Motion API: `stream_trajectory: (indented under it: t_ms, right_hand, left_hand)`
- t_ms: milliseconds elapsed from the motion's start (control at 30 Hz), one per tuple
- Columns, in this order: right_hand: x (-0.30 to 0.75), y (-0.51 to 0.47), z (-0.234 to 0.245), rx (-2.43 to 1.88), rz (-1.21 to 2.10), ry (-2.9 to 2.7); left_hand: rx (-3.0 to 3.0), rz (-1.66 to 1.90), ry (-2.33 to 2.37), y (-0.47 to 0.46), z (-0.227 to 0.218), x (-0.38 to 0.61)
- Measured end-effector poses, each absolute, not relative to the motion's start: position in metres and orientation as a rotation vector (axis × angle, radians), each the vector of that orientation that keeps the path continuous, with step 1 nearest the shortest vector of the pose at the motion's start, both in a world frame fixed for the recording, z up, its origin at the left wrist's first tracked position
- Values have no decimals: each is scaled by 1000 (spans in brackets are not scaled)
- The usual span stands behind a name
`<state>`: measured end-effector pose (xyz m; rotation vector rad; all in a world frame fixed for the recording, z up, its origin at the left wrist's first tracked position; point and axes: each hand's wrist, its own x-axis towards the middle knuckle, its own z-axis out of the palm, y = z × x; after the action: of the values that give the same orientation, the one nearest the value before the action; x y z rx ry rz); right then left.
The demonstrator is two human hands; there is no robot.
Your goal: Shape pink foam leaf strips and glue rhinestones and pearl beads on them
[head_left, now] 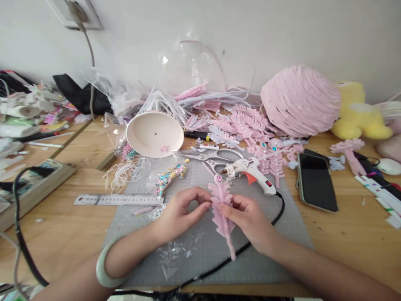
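Over the grey cutting mat [134,246], my right hand [250,215] pinches a pink pipe-cleaner feather [223,209] between thumb and fingers. A pink gem sits at its top and a fuzzy stem hangs below. My left hand [186,209] is at the feather's left edge, thumb and forefinger closed on its side fronds. Just behind the hands lie a white hot glue gun [260,177] with an orange trigger and a pair of scissors [216,158]. A cluster of colourful gems [169,179] rests left of the feather.
A steel ruler [115,200] lies left of my hands. Behind stand a cream oval bowl [155,133] and a pink wrapped ball [300,100]. Finished pink feathers [247,121] are heaped at the back. Phones [316,182] lie right; the black glue-gun cord [225,261] crosses the mat.
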<state>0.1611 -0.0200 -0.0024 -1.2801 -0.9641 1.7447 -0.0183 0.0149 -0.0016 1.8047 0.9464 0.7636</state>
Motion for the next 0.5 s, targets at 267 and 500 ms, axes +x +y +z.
stream_trajectory:
  t_ms: [267, 500]
  right_hand:
    - [166, -16, -3, -1344, 1784, -1001]
    - [167, -15, 4, -1324, 1818, -1056]
  left_hand:
    - [1831, 764, 905, 15, -3, -20]
    - [2286, 997, 754, 13, -2, -23]
